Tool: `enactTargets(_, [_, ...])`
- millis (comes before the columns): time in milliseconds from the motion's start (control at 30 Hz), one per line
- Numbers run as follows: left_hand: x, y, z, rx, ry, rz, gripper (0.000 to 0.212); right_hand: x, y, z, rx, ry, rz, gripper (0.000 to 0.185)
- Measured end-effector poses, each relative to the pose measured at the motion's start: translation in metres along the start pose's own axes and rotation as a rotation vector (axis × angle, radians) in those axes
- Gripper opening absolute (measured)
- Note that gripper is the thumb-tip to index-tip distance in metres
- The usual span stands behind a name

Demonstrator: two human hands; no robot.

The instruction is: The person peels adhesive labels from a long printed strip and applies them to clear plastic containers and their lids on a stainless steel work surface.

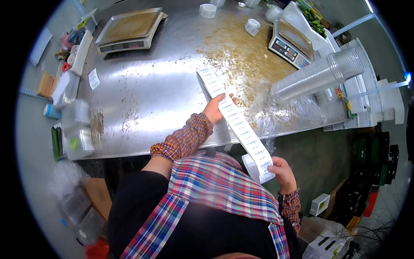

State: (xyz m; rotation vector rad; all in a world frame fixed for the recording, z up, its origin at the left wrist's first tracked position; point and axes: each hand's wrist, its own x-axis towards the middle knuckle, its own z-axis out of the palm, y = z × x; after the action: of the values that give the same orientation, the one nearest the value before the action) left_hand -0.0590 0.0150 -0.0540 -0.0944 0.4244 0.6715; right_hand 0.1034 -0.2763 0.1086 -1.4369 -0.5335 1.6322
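Observation:
A long strip of printed white labels point(239, 124) runs slantwise between my hands, over the front edge of the metal table point(155, 94). My left hand point(217, 108) grips the strip partway along, thumb on top. Beyond it, the strip's far end reaches over the tabletop. My right hand point(282, 171) pinches the near end beside my apron point(223, 187), past the table's edge. Below that end hangs a curled white part of the roll point(250, 165), partly hidden by the strip. The labels bear print too small to read.
Two weighing scales point(129, 27) point(289, 45) stand toward the back. Label rolls point(207, 11) point(252, 26) lie between them. Nested clear plastic containers point(317, 76) lean at the right, above crumpled plastic film point(304, 108). Clear boxes point(77, 139) and cucumbers point(56, 142) sit at the left edge.

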Motion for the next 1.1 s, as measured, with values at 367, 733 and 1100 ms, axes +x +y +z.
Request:
enactTargets(367, [0.004, 0.005, -0.011, 0.544, 0.044, 0.579, 0.032, -0.043, 0.046, -0.066, 0.05, 0.178, 0.111, 0.016])
enactTargets(733, [-0.007, 0.011, -0.01, 0.576, 0.05, 0.544, 0.032, -0.017, 0.045, -0.066, 0.015, 0.154, 0.165, 0.017])
enactTargets(1100, [-0.003, 0.032, -0.02, 0.478, 0.036, 0.571, 0.032, -0.022, 0.045, -0.068, -0.05, 0.142, 0.222, 0.017])
